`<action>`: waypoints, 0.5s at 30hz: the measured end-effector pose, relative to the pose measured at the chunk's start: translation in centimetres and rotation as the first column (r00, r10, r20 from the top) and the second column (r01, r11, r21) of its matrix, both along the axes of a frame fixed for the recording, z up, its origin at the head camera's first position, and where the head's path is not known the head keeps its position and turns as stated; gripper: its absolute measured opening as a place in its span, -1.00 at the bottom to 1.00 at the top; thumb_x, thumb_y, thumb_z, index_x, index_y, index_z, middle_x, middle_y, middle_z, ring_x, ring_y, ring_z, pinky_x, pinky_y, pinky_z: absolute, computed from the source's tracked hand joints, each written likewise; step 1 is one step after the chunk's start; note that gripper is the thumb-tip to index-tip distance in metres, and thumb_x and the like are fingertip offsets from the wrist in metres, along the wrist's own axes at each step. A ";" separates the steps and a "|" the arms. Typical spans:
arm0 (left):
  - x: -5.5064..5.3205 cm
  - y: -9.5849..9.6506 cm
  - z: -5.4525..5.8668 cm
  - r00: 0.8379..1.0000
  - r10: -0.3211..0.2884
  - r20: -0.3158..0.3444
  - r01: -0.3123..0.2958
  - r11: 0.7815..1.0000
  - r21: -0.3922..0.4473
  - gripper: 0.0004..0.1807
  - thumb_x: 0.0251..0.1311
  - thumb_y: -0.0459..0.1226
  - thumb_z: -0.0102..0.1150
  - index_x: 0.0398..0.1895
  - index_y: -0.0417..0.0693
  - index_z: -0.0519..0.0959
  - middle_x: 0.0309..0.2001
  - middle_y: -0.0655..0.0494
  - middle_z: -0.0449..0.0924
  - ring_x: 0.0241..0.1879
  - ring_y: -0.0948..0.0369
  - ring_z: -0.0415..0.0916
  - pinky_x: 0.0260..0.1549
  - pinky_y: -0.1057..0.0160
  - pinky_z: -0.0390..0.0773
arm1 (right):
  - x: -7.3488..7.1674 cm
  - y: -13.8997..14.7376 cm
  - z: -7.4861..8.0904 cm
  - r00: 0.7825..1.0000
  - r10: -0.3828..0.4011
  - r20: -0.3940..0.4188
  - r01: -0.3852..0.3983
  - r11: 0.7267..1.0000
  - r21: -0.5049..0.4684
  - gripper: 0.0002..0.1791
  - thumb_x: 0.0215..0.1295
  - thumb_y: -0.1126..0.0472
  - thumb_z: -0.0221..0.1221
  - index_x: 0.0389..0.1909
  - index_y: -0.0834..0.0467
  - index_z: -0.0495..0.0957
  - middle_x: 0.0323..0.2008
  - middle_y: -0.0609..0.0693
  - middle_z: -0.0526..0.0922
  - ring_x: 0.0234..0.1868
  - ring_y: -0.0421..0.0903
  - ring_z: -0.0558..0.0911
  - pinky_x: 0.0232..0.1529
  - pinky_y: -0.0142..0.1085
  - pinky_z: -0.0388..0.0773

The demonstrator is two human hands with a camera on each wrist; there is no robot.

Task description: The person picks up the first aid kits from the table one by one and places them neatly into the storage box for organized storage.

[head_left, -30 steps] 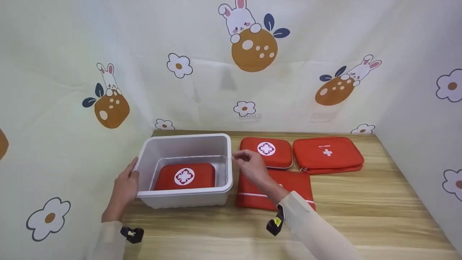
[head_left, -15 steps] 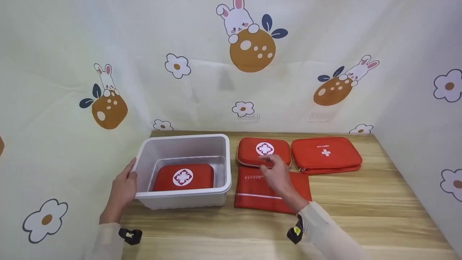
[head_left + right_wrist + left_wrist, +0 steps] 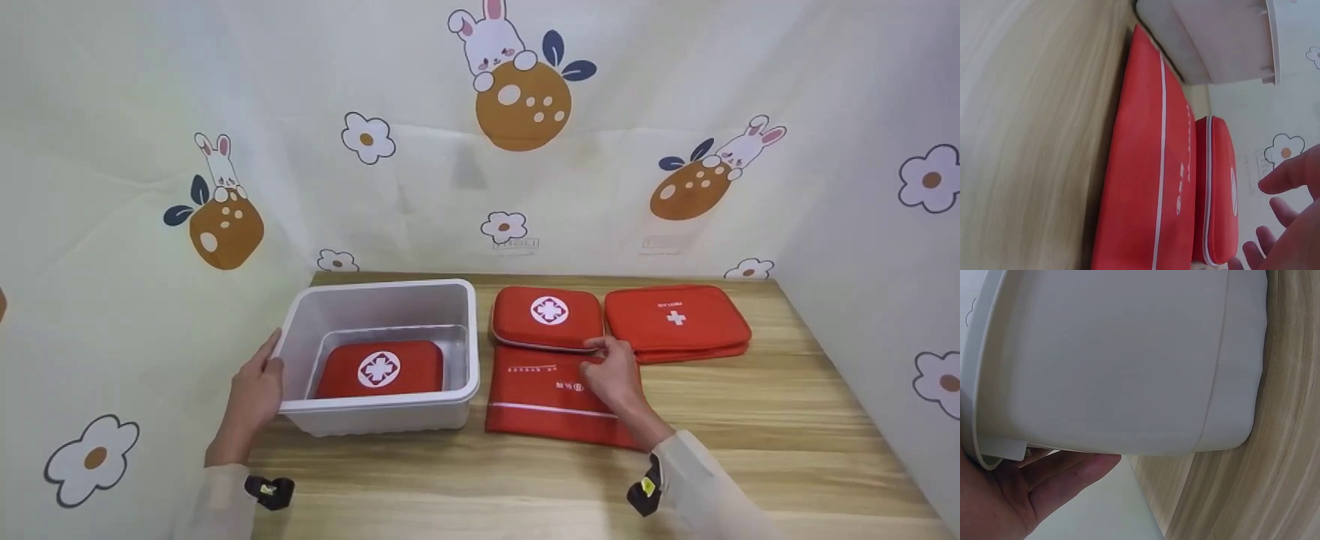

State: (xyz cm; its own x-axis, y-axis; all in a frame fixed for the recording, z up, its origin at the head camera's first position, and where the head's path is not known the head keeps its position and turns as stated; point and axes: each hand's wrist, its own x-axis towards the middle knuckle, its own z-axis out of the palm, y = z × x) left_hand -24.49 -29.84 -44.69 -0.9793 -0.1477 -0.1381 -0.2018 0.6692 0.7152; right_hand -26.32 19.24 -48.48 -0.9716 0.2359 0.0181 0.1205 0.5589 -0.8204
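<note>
My left hand [image 3: 255, 386] holds the left rim of a white plastic bin [image 3: 375, 420]; the left wrist view shows its fingers [image 3: 1072, 481] against the outer wall. Inside the bin lies a red first aid case [image 3: 412, 367] with a white cross emblem. My right hand [image 3: 619, 382] hovers over the right part of a flat red pouch [image 3: 529, 386], fingers loosely bent with nothing between them. Beyond that pouch sits a second red zipped case [image 3: 517, 319] with the same emblem. To its right is a red first aid bag [image 3: 709, 322] with a small white cross.
Everything stands on a wood-grain table [image 3: 787, 435]. A pale curtain [image 3: 615, 187] printed with rabbits, oranges and flowers rises behind the table and along both sides. The bin's right wall stands close beside the flat pouch and the second case.
My right hand has moved right and toward me, from beside the bin's right rim to over the flat pouch. My left hand stays on the bin.
</note>
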 end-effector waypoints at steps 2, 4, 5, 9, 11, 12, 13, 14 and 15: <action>0.1 0.0 0.0 1.000 0.003 0.002 -0.003 1.000 0.003 -0.38 0.54 -0.15 -0.62 0.64 0.11 -0.21 0.59 -0.23 -0.12 0.55 -0.30 -0.09 0.47 -0.36 0.01 | 0.1 0.5 -0.2 0.999 -0.008 0.036 0.008 1.000 0.021 -0.57 0.12 0.41 0.19 0.07 0.34 0.59 0.14 0.32 0.51 0.16 0.21 0.49 0.20 0.07 0.49; 0.1 0.1 0.0 1.000 0.005 0.002 -0.006 1.000 0.004 -0.38 0.53 -0.15 -0.62 0.64 0.11 -0.21 0.59 -0.22 -0.12 0.56 -0.29 -0.09 0.47 -0.36 0.02 | 0.2 1.0 -0.4 0.996 -0.014 0.092 0.012 1.000 0.028 -0.54 0.16 0.40 0.19 0.14 0.34 0.54 0.20 0.34 0.45 0.21 0.24 0.43 0.26 0.15 0.43; 0.1 0.1 0.0 1.000 0.006 0.001 -0.006 1.000 0.003 -0.38 0.53 -0.15 -0.62 0.64 0.11 -0.21 0.60 -0.22 -0.12 0.56 -0.29 -0.09 0.46 -0.36 0.02 | 0.2 1.2 -0.5 0.993 -0.021 0.117 0.017 0.999 0.035 -0.52 0.18 0.39 0.20 0.17 0.33 0.52 0.23 0.34 0.42 0.24 0.25 0.40 0.30 0.19 0.40; 0.1 0.1 -0.1 1.000 0.009 0.004 -0.009 1.000 0.003 -0.37 0.53 -0.15 -0.62 0.64 0.12 -0.21 0.60 -0.20 -0.12 0.56 -0.28 -0.09 0.47 -0.35 0.02 | 0.3 2.1 -1.1 0.981 -0.044 0.186 0.032 0.997 0.068 -0.42 0.22 0.35 0.21 0.29 0.32 0.40 0.28 0.35 0.31 0.29 0.29 0.29 0.35 0.27 0.27; 0.1 0.1 -0.2 1.000 0.006 0.004 -0.006 1.000 0.001 -0.37 0.53 -0.14 -0.63 0.64 0.13 -0.22 0.60 -0.20 -0.12 0.56 -0.28 -0.09 0.47 -0.35 0.01 | 0.3 2.4 -1.5 0.978 -0.053 0.200 0.036 0.996 0.086 -0.38 0.22 0.32 0.22 0.32 0.33 0.35 0.27 0.36 0.27 0.28 0.30 0.27 0.34 0.28 0.24; 0.1 0.1 -0.2 1.000 0.003 0.006 -0.003 1.000 0.001 -0.37 0.53 -0.14 -0.63 0.64 0.13 -0.22 0.60 -0.20 -0.12 0.56 -0.28 -0.09 0.47 -0.35 0.02 | 0.3 2.7 -1.7 0.977 -0.056 0.205 0.037 0.995 0.096 -0.36 0.22 0.31 0.23 0.33 0.34 0.32 0.28 0.38 0.25 0.28 0.31 0.25 0.33 0.28 0.23; 0.1 0.1 -0.2 1.000 0.002 0.006 -0.002 1.000 0.001 -0.37 0.53 -0.14 -0.64 0.64 0.14 -0.23 0.60 -0.20 -0.12 0.56 -0.28 -0.09 0.47 -0.35 0.02 | 0.3 2.9 -1.8 0.976 -0.060 0.210 0.039 0.994 0.103 -0.34 0.21 0.30 0.24 0.33 0.35 0.30 0.28 0.39 0.24 0.28 0.32 0.24 0.34 0.28 0.23; 0.1 0.1 -0.3 1.000 0.000 0.006 0.000 1.000 0.000 -0.37 0.53 -0.14 -0.64 0.64 0.14 -0.23 0.60 -0.20 -0.13 0.56 -0.28 -0.09 0.46 -0.36 0.02 | 0.4 3.1 -1.9 0.975 -0.062 0.215 0.039 0.993 0.110 -0.32 0.20 0.29 0.25 0.33 0.36 0.29 0.28 0.40 0.22 0.27 0.33 0.24 0.33 0.28 0.23; 0.1 0.1 -0.3 1.000 -0.002 0.008 0.002 1.000 0.001 -0.37 0.53 -0.13 -0.64 0.64 0.13 -0.23 0.60 -0.20 -0.13 0.56 -0.28 -0.09 0.46 -0.36 0.02 | 0.5 3.3 -2.1 0.973 -0.067 0.222 0.041 0.992 0.117 -0.30 0.17 0.27 0.27 0.33 0.36 0.28 0.28 0.42 0.21 0.27 0.34 0.23 0.32 0.26 0.25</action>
State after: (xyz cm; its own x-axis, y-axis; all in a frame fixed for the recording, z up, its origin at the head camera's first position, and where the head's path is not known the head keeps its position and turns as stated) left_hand -24.38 -29.78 -44.95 -0.9784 -0.1460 -0.1465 -0.2067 0.6688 0.7141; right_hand -25.85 22.55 -50.57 -0.9394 0.2973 -0.1709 0.3278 0.6326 -0.7016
